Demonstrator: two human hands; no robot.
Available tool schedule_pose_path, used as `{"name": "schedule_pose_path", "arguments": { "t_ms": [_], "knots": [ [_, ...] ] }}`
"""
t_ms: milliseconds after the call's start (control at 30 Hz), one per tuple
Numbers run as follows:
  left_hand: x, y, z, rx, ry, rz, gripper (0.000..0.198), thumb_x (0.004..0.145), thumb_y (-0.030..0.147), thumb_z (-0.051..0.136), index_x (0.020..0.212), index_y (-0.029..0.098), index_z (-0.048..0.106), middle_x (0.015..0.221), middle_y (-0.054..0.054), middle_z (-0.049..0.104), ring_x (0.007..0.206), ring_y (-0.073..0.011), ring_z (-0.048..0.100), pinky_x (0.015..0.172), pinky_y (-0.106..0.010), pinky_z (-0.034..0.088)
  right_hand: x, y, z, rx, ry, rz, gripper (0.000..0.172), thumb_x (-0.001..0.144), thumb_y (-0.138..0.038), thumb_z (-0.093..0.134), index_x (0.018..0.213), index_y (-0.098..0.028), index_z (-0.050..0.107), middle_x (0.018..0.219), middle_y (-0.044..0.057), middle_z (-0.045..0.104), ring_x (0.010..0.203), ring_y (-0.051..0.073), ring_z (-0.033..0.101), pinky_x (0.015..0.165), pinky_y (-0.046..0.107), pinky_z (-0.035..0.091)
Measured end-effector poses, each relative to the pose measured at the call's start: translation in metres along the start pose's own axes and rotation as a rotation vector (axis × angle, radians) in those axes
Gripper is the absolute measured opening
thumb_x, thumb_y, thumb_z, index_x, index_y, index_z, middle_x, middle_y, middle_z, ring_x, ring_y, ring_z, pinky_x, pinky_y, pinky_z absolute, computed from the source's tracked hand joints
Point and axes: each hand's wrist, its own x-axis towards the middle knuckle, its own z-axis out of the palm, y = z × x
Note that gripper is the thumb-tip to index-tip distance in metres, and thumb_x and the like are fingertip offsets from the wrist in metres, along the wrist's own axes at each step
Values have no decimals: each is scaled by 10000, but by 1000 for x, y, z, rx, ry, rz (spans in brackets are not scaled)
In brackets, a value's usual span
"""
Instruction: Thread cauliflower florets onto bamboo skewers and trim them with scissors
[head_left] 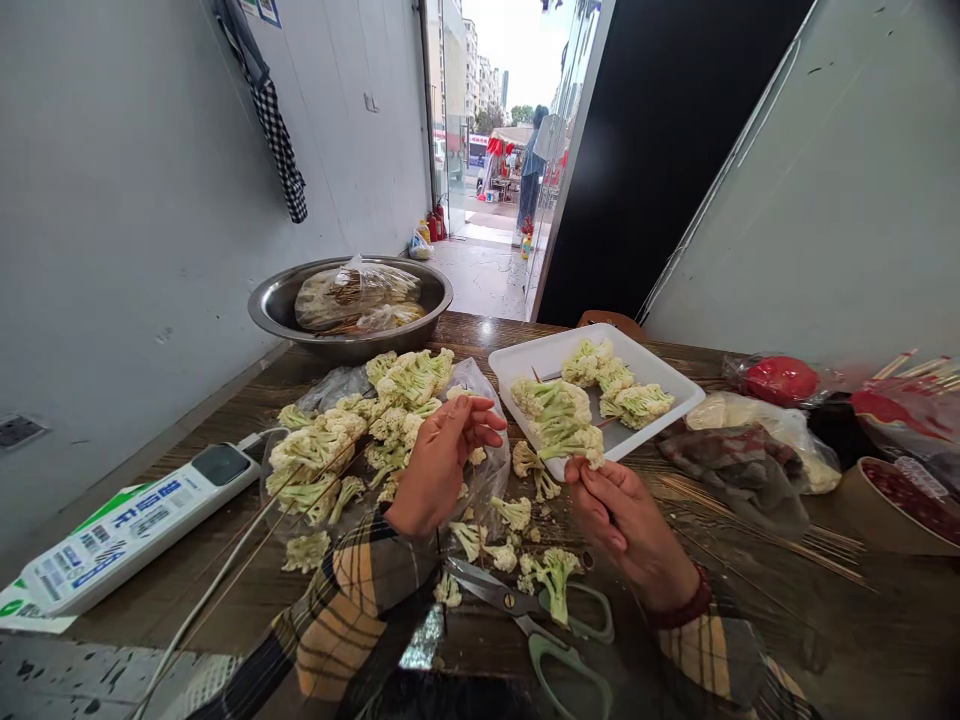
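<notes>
My right hand (pixel 626 520) pinches the lower end of a skewer of cauliflower (pixel 553 415) in front of me. A thin stick tip pokes out above its florets, over the near left edge of a white tray (pixel 517 350). Other cauliflower pieces (pixel 637 402) lie in that tray. My left hand (pixel 448 455) is raised with fingers loosely bent and apart, and nothing shows in it. Behind and left of it is a heap of cauliflower (pixel 409 385) on a clear plastic bag. Below the hands lie scissors (pixel 510 600) with green handles and several loose florets (pixel 555 580).
A metal basin (pixel 274 315) with bagged skewers stands at the back left. Left lies a power strip (pixel 142 540) with a white cable. Bare bamboo sticks (pixel 780 530), a grey cloth (pixel 739 470) and a tub (pixel 900 500) are on the right. A person (pixel 531 170) stands beyond the doorway.
</notes>
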Motion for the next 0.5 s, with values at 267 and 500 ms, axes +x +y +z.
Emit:
{"name": "schedule_pose_path", "arguments": {
  "t_ms": [267, 500],
  "knots": [
    [8, 4, -6, -37, 52, 7, 304, 820, 425, 628, 890, 130, 655, 760, -43, 691, 645, -117, 619, 656, -243, 499, 0, -1, 0, -227, 76, -234, 283, 770, -414, 704, 664, -158, 648, 498, -39, 495, 431, 55, 381, 417, 189, 299],
    [9, 3, -9, -38, 81, 43, 343, 782, 451, 657, 880, 122, 643, 737, -40, 686, 633, -116, 613, 644, -237, 490, 12, -50, -21, -318, 486, -321, 376, 638, -500, 763, 746, -152, 670, 563, -59, 455, 437, 29, 293, 374, 172, 194]
  ]
}}
